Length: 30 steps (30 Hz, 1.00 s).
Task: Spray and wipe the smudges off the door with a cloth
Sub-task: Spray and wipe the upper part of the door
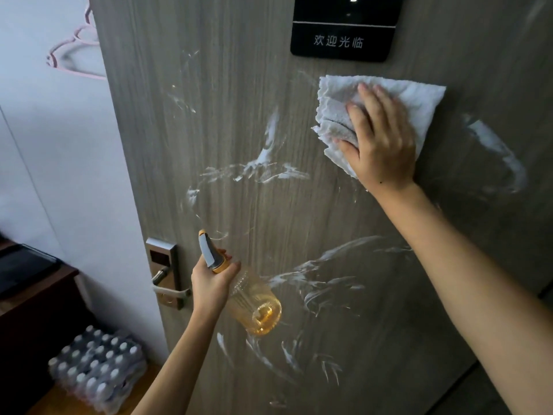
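A grey wood-grain door (pixel 227 121) fills the head view, streaked with white smudges (pixel 266 166) across its middle, lower part and right side. My right hand (pixel 380 139) presses a folded white cloth (pixel 419 97) flat against the door, fingers straight, just below a black sign. My left hand (pixel 211 283) grips the neck of a clear amber spray bottle (pixel 254 307) with a grey and orange nozzle, held near the door beside the handle, nozzle pointing up.
A black sign (pixel 344 28) with white characters hangs at the top of the door. A metal lock plate and lever handle (pixel 166 277) sit on the door's left edge. A shrink-wrapped pack of bottles (pixel 95 369) lies on the floor beside a dark wooden cabinet (pixel 33 295).
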Motion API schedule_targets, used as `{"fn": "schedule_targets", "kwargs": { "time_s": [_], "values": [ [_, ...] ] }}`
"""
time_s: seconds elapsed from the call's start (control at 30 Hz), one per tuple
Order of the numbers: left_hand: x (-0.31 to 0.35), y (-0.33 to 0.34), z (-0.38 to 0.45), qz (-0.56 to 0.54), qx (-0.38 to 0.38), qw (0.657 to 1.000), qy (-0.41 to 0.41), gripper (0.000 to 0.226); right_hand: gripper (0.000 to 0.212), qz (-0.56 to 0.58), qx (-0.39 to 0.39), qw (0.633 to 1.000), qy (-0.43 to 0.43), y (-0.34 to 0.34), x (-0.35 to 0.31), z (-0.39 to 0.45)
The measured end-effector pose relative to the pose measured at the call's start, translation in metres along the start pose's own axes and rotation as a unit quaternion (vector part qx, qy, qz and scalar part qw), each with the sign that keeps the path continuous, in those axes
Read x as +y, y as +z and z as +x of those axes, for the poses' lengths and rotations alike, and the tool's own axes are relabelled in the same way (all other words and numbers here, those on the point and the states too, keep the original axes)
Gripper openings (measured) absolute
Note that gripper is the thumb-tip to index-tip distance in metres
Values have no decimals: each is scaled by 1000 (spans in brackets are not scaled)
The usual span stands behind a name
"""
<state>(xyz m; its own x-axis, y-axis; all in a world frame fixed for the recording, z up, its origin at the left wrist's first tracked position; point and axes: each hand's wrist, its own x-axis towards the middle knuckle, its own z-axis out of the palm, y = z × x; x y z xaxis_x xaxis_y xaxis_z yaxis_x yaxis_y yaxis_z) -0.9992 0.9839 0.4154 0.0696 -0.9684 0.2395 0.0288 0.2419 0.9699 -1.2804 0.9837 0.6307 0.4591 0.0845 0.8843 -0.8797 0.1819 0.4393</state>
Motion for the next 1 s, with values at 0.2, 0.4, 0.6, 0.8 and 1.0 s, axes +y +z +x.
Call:
{"fn": "schedule_targets", "kwargs": {
  "time_s": [0.2,0.4,0.6,0.8,1.0],
  "values": [
    [7,15,-3,-10,-23,999,36,57,39,2,-11,1000,6,-1,0,0],
    [52,17,20,-17,-13,997,76,47,41,-1,-9,1000,-1,0,0,0],
    [146,18,67,-85,3,985,149,47,42,7,-15,1000,-2,-3,0,1],
    [188,28,83,-115,23,978,173,52,45,7,5,1000,-2,-3,0,2],
    [176,29,72,-115,32,984,134,17,44,8,14,1000,-6,0,0,1]
  ]
}}
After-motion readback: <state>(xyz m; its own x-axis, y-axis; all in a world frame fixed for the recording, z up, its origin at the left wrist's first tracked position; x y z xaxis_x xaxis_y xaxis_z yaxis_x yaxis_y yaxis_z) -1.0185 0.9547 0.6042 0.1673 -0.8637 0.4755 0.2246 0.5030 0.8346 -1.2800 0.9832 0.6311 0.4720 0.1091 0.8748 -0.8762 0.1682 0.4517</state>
